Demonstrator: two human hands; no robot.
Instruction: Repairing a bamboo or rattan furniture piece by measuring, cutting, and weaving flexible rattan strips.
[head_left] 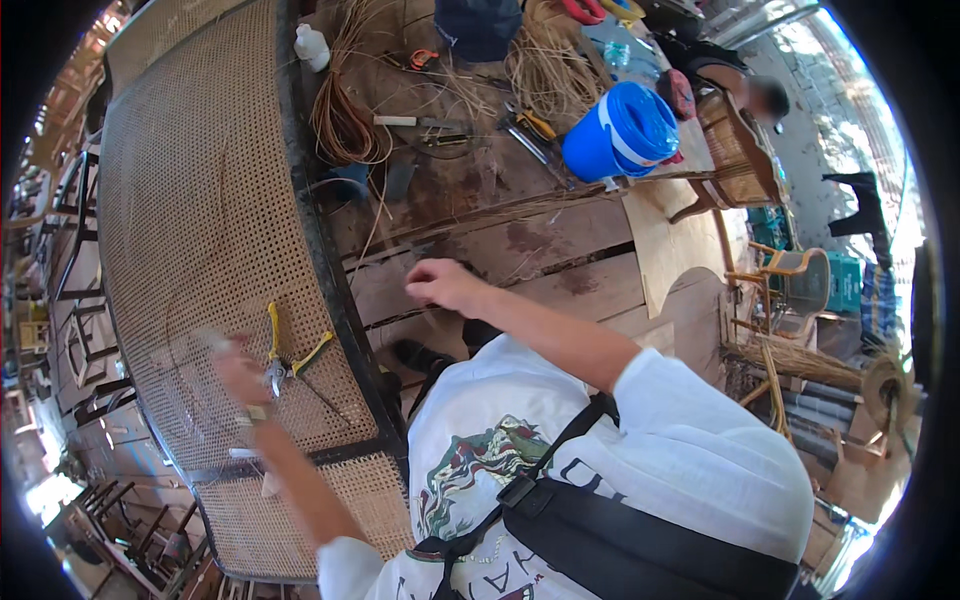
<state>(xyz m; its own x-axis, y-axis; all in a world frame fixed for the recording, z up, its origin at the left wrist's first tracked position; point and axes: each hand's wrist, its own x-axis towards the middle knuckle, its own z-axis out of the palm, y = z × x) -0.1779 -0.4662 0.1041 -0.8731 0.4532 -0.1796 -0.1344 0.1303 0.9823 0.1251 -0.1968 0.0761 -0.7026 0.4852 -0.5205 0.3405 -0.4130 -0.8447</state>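
Observation:
A panel of woven cane [215, 220] in a dark frame [318, 250] stretches along my left side. Over its lower part is my left hand [240, 372], smeared by motion, so its fingers cannot be read. Just right of that hand, yellow-handled pliers [276, 374] lie spread on the weave, beside a thin dark pointed tool [322, 402]. My right hand [445, 285] hovers in front of my chest, past the frame's right edge, over the wooden boards. Its fingers are curled together; whatever they may pinch is too small to make out.
On the wooden bench [450, 215] lie coiled cane strands [345, 120], a loose fibre bundle [555, 65], a white-handled tool [395, 121] and more pliers [538, 124]. A blue jug [622, 132] stands to the right. A white bottle [312, 47] is at the back. Wooden chairs [790, 275] stand farther right.

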